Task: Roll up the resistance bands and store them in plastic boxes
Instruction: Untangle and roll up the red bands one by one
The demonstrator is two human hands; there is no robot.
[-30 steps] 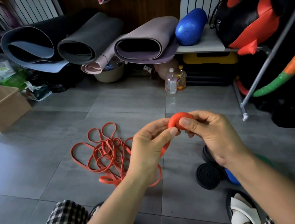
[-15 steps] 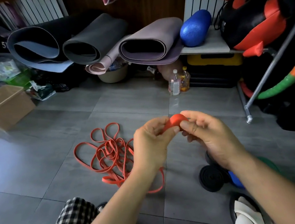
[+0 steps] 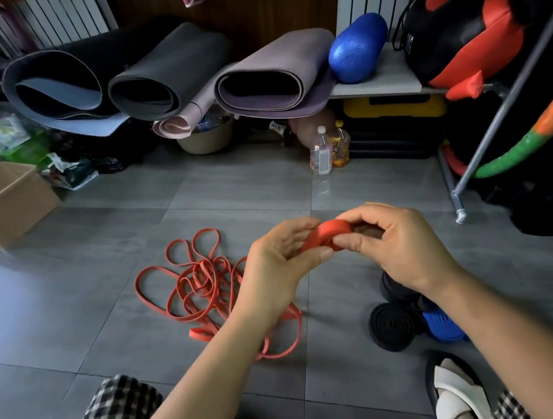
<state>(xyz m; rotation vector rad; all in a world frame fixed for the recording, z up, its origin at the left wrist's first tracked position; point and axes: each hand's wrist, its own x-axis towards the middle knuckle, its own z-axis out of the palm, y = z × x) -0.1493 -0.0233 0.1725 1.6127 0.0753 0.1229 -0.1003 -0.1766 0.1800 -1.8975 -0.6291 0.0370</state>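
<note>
Mid-roll: your left hand (image 3: 276,264) and right hand (image 3: 389,248) both grip the orange coil (image 3: 328,234); next, feed in slack from the floor (image 3: 72,301) tangle (image 3: 201,283).

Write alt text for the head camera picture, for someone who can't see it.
Two bare hands, the left hand and right hand, hold a partly rolled orange resistance band above a grey tiled floor, with its loose tangle lying below. Rolled black bands and a blue one lie to the right; yoga mats line the back.
</note>
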